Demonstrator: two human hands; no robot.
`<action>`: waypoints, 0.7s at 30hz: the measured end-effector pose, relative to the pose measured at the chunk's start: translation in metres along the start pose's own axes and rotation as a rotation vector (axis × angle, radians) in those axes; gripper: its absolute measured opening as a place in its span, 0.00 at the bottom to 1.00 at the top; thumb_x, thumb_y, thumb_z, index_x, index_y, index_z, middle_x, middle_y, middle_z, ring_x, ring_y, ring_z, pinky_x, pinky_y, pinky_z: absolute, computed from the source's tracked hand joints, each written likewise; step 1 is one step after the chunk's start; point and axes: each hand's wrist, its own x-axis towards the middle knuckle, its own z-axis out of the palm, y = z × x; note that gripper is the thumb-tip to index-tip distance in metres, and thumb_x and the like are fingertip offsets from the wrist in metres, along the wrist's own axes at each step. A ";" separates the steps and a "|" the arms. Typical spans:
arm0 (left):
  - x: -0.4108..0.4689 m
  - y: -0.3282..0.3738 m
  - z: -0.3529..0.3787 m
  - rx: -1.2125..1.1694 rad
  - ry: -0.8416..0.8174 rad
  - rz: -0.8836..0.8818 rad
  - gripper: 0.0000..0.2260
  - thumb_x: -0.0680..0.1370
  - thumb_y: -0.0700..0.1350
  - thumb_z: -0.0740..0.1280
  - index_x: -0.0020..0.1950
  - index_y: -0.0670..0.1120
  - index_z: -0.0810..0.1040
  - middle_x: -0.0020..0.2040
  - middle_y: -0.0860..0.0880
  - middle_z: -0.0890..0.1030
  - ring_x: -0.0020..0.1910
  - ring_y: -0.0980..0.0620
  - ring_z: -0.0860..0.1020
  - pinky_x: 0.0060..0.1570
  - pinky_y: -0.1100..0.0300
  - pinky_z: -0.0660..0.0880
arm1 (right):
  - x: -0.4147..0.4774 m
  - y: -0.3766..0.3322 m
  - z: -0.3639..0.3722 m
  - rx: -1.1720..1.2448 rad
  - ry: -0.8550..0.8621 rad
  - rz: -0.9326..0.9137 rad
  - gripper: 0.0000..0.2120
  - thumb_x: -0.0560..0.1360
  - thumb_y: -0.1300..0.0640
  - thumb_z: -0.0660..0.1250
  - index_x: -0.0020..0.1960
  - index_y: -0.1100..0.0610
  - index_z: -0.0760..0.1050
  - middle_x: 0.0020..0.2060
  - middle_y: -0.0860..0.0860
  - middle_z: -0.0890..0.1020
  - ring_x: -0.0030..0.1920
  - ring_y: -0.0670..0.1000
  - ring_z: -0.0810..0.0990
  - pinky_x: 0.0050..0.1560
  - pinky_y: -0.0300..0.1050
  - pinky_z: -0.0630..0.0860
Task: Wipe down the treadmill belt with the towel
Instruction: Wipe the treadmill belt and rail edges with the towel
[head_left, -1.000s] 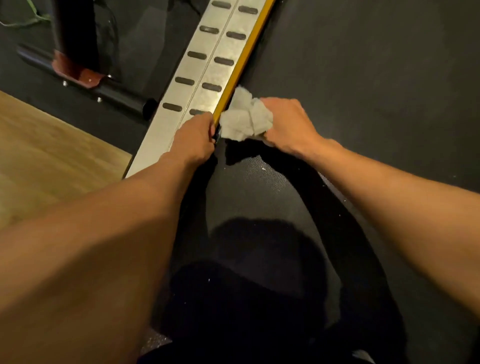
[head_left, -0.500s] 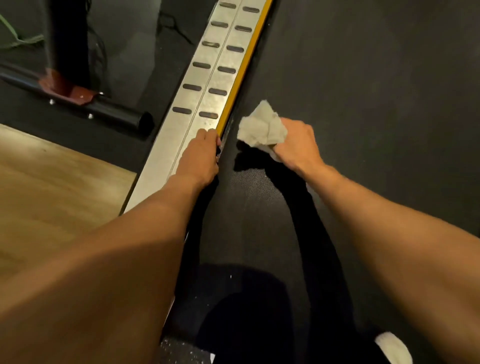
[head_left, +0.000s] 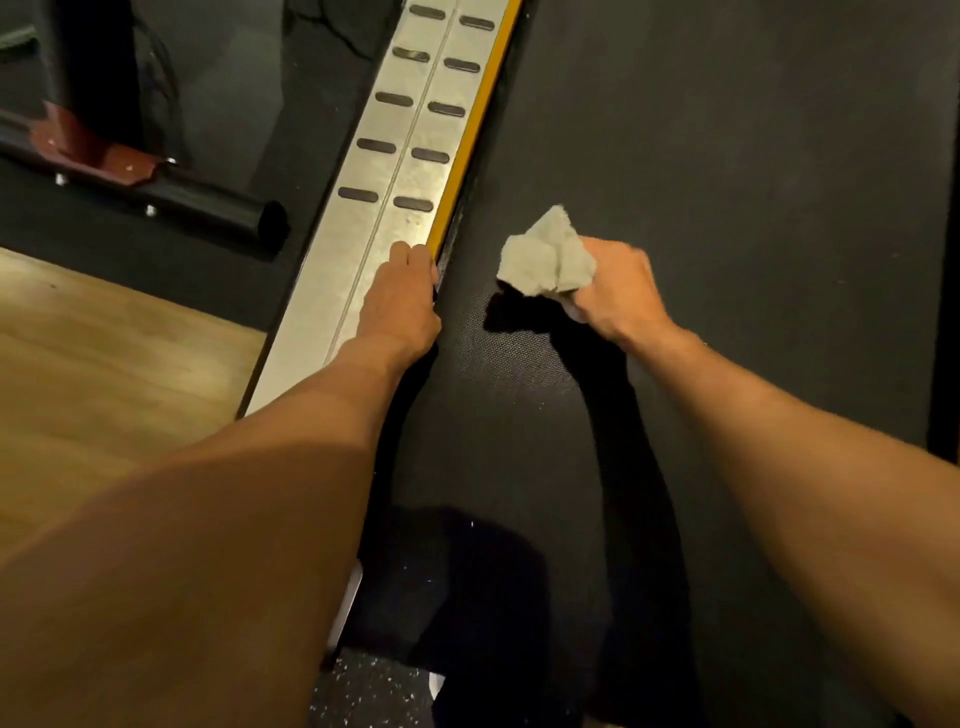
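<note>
- The right hand (head_left: 618, 291) had carried the towel (head_left: 548, 257) away from the yellow strip (head_left: 470, 135) at the rail's inner edge and out onto the open treadmill belt (head_left: 727, 208); a second earlier the cloth had been pressed right against that strip, and now dark belt showed between the two.
- The towel sat as a crumpled pale wad, bunched in the right hand's closed fingers; its lower folds looked to be touching the belt, though the shadow beneath made the contact hard to judge.
- The left hand (head_left: 402, 306) had stayed on the silver side rail (head_left: 363, 223), its fingers curled over the inner edge beside the yellow strip; it gripped nothing loose, and served as a brace.
- The wooden floor (head_left: 104, 364) and the black frame tube (head_left: 208, 202) lay well to the left, clear of the work.
- The shift suggested that the edge pass was done for this stretch and a sweep across the belt was under way; most of the wide belt to the right probably remained to be wiped.
</note>
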 end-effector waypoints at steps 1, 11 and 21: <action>0.002 0.000 0.002 -0.005 0.009 0.000 0.16 0.72 0.30 0.68 0.55 0.43 0.70 0.58 0.43 0.70 0.49 0.46 0.72 0.50 0.52 0.75 | 0.010 0.005 0.004 -0.052 0.018 0.003 0.10 0.70 0.60 0.63 0.33 0.52 0.64 0.32 0.50 0.76 0.37 0.57 0.76 0.37 0.47 0.67; 0.002 0.002 0.008 0.087 0.092 0.038 0.13 0.73 0.35 0.70 0.55 0.43 0.72 0.57 0.42 0.71 0.50 0.43 0.75 0.54 0.48 0.76 | -0.082 -0.012 0.033 0.055 -0.116 -0.188 0.11 0.70 0.53 0.65 0.34 0.50 0.64 0.27 0.43 0.69 0.35 0.55 0.74 0.36 0.39 0.59; -0.028 -0.018 0.031 0.262 0.242 0.182 0.11 0.74 0.41 0.71 0.56 0.44 0.75 0.53 0.42 0.74 0.51 0.44 0.71 0.52 0.51 0.74 | -0.002 0.070 -0.002 -0.123 0.233 0.162 0.07 0.68 0.64 0.61 0.38 0.54 0.66 0.36 0.54 0.77 0.44 0.65 0.77 0.39 0.49 0.68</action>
